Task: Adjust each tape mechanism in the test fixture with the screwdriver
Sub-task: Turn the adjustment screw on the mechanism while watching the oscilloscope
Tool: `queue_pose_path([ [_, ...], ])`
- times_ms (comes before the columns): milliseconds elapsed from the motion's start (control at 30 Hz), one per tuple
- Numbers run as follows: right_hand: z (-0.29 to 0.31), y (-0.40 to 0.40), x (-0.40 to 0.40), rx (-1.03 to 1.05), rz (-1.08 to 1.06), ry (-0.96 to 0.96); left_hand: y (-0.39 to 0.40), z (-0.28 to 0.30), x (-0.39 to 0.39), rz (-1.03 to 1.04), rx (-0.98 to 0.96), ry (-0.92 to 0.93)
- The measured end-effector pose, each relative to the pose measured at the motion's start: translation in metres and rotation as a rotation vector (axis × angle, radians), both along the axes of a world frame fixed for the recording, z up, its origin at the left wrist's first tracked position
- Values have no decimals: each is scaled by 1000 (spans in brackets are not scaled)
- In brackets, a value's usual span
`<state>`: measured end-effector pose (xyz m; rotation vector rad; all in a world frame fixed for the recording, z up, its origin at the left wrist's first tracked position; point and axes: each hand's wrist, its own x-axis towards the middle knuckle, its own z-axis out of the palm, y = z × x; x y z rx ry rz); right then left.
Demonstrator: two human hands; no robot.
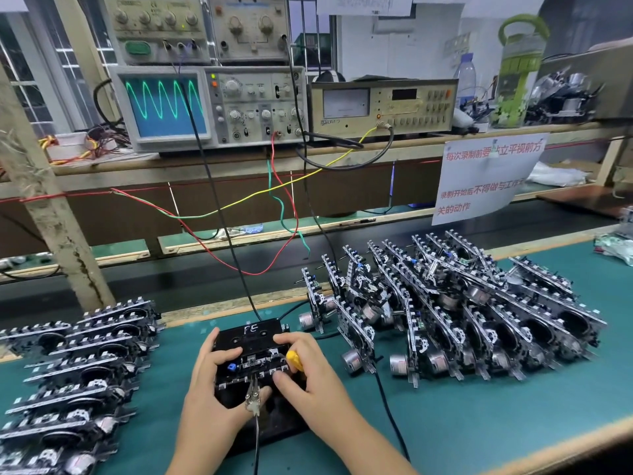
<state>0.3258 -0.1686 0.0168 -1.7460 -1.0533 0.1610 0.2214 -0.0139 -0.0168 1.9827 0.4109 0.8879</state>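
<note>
Right hand [310,375]: fingers curled round the yellow screwdriver [294,360] at the mechanism's right edge.
Left hand [214,373]: grips the tape mechanism [251,363] from the left — thumb on top.
Mechanism: seated in the black test fixture [253,337] on the green mat [479,416].
Around: stacks of mechanisms [455,310] right and left — oscilloscope [209,104] above shows a sine trace.

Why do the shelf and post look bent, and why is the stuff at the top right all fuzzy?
Head view: the wide lens bows the shelf and tilts the post; the green bottle and edge clutter blur; the hands stay sharp; the oscilloscope screen glows bright.
</note>
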Motion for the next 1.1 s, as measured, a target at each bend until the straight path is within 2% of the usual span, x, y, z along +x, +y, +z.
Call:
queue_pose_path([
  [1100,-2,1,-1,26,-14,2,-6,7,-2,-20,-36,7],
])
